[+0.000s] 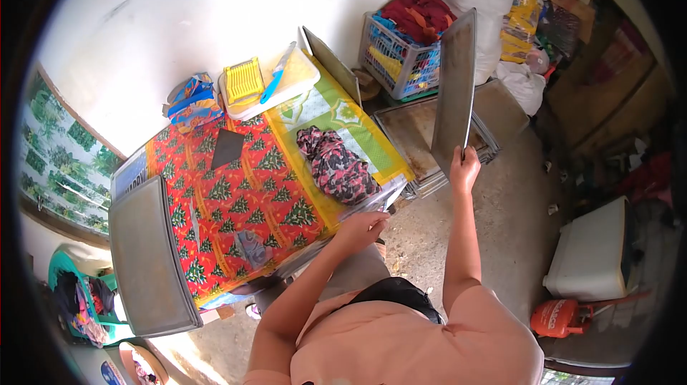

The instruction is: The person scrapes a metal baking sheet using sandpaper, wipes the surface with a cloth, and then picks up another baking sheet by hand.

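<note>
My right hand grips the lower edge of a flat grey baking tray, which stands nearly upright in the air. More trays lie stacked low, just beyond the table's right end. My left hand is closed in a pinch by the table's near right corner. A thin, pale sliver shows at its fingertips, too small to name. Close to that hand, a crumpled pink and black patterned cloth lies on the table, which has a red and yellow-green covering.
More trays rest on the table's left end. A white tray at the back holds a yellow rack and a blue-handled knife. A crate of cloths stands behind. A red gas cylinder sits on the floor at right.
</note>
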Tool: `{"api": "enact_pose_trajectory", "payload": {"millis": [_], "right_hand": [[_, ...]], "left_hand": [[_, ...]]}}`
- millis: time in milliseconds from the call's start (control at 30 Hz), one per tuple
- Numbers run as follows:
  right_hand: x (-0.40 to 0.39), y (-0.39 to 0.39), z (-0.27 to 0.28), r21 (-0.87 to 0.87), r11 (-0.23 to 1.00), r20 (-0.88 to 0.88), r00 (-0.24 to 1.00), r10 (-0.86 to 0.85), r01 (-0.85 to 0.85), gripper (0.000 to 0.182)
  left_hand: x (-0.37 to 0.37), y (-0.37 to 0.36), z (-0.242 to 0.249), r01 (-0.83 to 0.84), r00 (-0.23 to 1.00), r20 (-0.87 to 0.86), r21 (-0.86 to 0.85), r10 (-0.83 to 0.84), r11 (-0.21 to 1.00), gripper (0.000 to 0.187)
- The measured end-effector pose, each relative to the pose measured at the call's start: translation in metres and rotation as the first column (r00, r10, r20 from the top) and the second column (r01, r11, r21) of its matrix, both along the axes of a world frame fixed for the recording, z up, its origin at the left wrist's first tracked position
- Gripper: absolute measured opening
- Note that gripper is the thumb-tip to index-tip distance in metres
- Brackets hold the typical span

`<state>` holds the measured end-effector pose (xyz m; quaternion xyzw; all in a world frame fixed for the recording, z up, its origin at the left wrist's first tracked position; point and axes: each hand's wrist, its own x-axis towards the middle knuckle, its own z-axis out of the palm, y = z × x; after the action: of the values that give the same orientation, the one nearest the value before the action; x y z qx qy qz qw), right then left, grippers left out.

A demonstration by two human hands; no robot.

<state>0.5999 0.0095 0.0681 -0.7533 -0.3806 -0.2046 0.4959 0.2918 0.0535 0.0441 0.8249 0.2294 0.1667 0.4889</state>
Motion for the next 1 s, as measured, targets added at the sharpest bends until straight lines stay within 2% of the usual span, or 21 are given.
{"api": "enact_pose_trajectory", "payload": {"millis": [67, 167, 233, 267, 367, 467, 567, 667, 767, 867, 1000], "right_hand": [[0.012, -0.001, 0.0, 0.02, 1.0, -0.07, 0.997, -0.009, 0.01, 0.027], [0.012, -0.014, 0.015, 0.1, 0.991, -0.248, 0.967, -0.062, 0.09, 0.026], [0.013, -0.026, 0.028, 0.161, 0.98, -0.304, 0.95, -0.067, 0.12, 0.025], [0.012, -0.034, 0.038, 0.189, 0.976, -0.347, 0.937, -0.038, 0.109, 0.021], [0.02, -0.063, 0.064, 0.307, 0.948, -0.438, 0.897, 0.062, 0.084, 0.017], [0.017, -0.092, 0.105, 0.409, 0.908, -0.481, 0.866, 0.134, 0.087, 0.007], [0.023, -0.129, 0.12, 0.497, 0.865, -0.59, 0.755, 0.288, 0.059, 0.016], [0.011, -0.155, 0.123, 0.495, 0.866, -0.703, 0.619, 0.35, 0.073, 0.026], [-0.024, -0.169, 0.125, 0.543, 0.837, -0.763, 0.454, 0.46, 0.065, 0.031], [-0.064, -0.179, 0.127, 0.53, 0.847, -0.808, 0.327, 0.49, 0.041, 0.035], [-0.128, -0.182, 0.132, 0.48, 0.877, -0.855, 0.222, 0.47, -0.01, 0.036]], "left_hand": [[-0.002, -0.001, 0.008, 0.019, 1.0, -0.007, 0.032, -0.019, 0.999, 0.025], [-0.006, -0.003, -0.007, -0.026, 0.983, 0.181, 0.051, 0.016, 0.998, 0.024], [-0.013, -0.003, 0.003, -0.03, 0.987, 0.156, 0.002, 0.029, 1.0, 0.024], [-0.015, -0.003, 0.007, -0.034, 0.989, 0.143, -0.023, 0.037, 0.999, 0.023], [-0.02, -0.003, 0.009, -0.013, 0.985, 0.171, 0.045, 0.005, 0.999, 0.023], [-0.02, -0.007, 0.005, 0.016, 0.986, 0.166, 0.008, -0.017, 1.0, 0.023], [-0.02, -0.014, 0.011, 0.068, 0.976, 0.214, -0.145, -0.036, 0.987, 0.026], [-0.019, -0.021, 0.009, 0.143, 0.956, 0.289, -0.319, -0.047, 0.937, 0.039], [-0.026, -0.033, 0.022, 0.081, 0.965, 0.243, -0.634, 0.099, 0.769, 0.052], [-0.046, -0.042, 0.04, 0.106, 0.933, 0.239, -0.896, 0.267, 0.432, 0.065], [-0.067, -0.055, 0.054, 0.157, 0.804, 0.311, -0.933, 0.507, 0.324, 0.059]]}}
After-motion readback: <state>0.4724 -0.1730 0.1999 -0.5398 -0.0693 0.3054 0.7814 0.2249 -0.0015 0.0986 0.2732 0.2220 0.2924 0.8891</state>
